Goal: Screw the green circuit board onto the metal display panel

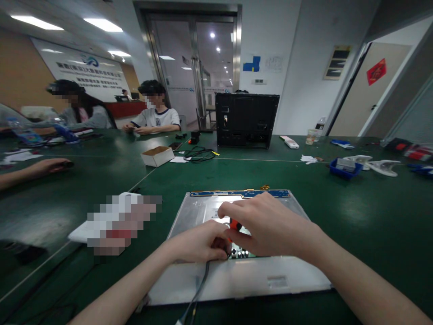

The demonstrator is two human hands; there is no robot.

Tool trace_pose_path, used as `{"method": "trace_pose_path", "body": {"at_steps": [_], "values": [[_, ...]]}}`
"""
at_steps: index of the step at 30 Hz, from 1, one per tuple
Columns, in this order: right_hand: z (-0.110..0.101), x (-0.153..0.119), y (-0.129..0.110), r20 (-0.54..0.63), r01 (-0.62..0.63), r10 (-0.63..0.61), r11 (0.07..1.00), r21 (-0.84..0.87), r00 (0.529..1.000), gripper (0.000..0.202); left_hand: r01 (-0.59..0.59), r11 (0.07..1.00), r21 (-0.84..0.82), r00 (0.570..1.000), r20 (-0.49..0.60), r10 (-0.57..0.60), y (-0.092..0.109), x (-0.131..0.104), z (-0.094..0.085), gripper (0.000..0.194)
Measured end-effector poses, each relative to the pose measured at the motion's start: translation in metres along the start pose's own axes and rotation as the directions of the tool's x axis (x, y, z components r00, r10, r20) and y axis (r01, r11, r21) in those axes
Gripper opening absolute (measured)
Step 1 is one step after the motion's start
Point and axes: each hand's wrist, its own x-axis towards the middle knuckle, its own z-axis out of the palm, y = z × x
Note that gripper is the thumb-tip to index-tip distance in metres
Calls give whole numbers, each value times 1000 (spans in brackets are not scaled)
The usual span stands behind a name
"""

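A flat silvery display panel (196,212) lies on the green table, a blue circuit strip (219,194) along its far edge. My right hand (262,223) is over the middle of the panel, its fingers curled round an orange and black tool (234,223), seemingly a screwdriver; the tip is hidden. Just left of it, my left hand (209,241) is closed low beside a green circuit board (241,253). What its fingertips pinch is hidden. Dark cables (203,284) run from beneath the left hand over the panel's near edge.
Beyond the panel stand a white box (157,156), black cables (201,155) and a black monitor housing (246,119). A blue tray (345,168) sits right. A partly blurred white object (81,232) lies left, near another person's hand (50,167). People sit further back.
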Motion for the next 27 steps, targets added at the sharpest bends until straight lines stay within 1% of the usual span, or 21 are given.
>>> {"method": "trace_pose_path", "body": {"at_steps": [4,9,13,20,24,27], "values": [[-1,-1,0,13,29,-29,999,28,999,18,-27,1000,5,1000,7,27,2,1,-1,19],[-2,-1,1,11,25,-25,999,32,1000,20,-57,998,-11,998,6,58,2,1,-2,17],[-3,-1,1,4,2,-2,999,34,1000,23,-44,998,-39,999,10,44,1,1,-1,14],[-2,-2,1,-1,13,-13,1000,13,1000,22,-40,998,-40,999,21,40,1,1,-1,22],[-1,-1,0,8,-10,10,1000,-16,1000,19,-3,1000,7,1000,3,3,-1,1,0,15],[-1,0,0,-1,-12,12,999,-30,1000,19,14,1000,0,1000,-3,-14,-2,1,0,11]]}}
